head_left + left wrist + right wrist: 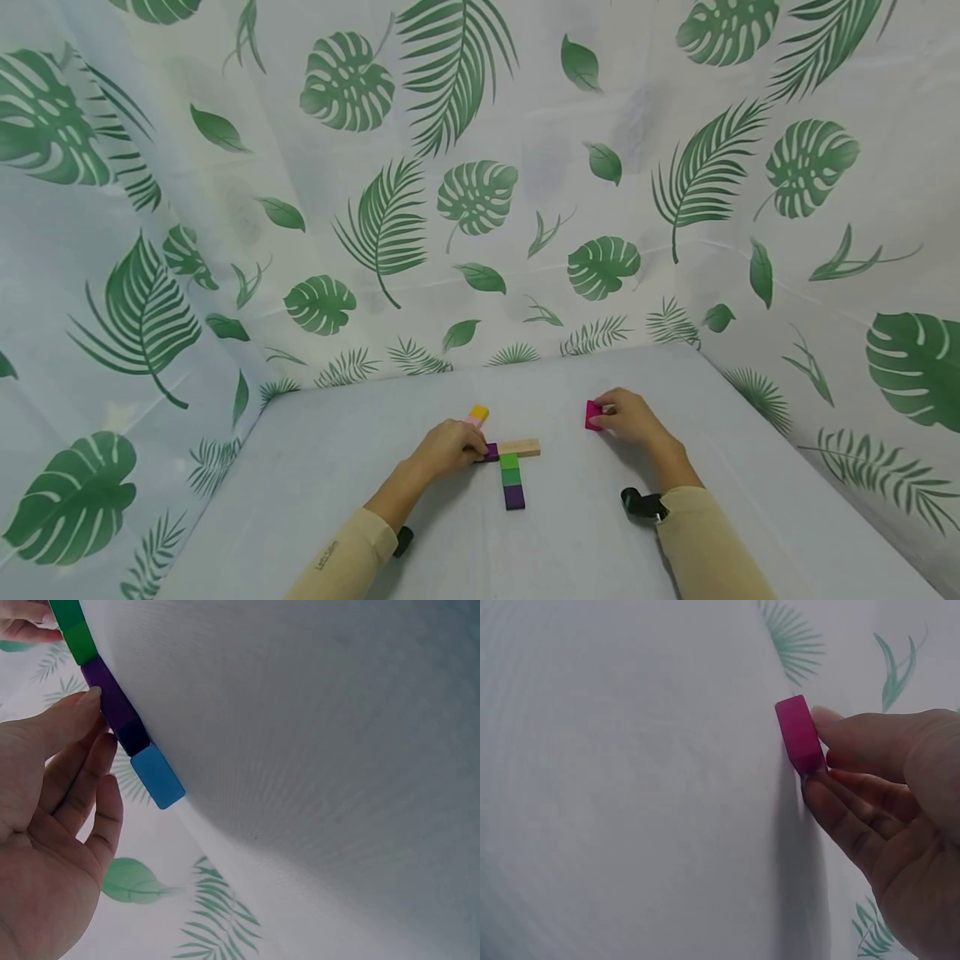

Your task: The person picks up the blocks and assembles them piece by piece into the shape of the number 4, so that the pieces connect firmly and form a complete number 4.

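My left hand point(447, 450) pinches a purple block point(112, 697) between thumb and fingertips, low over the cloth-covered table. A blue block point(157, 776) sits at the purple one's end in the left wrist view; the hand hides it in the head view. Also at the purple block is a wooden block point(519, 447), with green blocks point(509, 468) and a dark purple block point(514, 497) running toward me. Off to the right, my right hand point(630, 418) holds a magenta block point(799, 731) between thumb and fingers, close over the table.
A yellow block point(478, 412) and a pink block point(475, 422) lie just beyond the left hand, the pink partly hidden. The white tabletop point(360, 442) is bounded by leaf-printed curtains point(525, 200) at the back and sides. A black strap piece point(641, 503) hangs by the right wrist.
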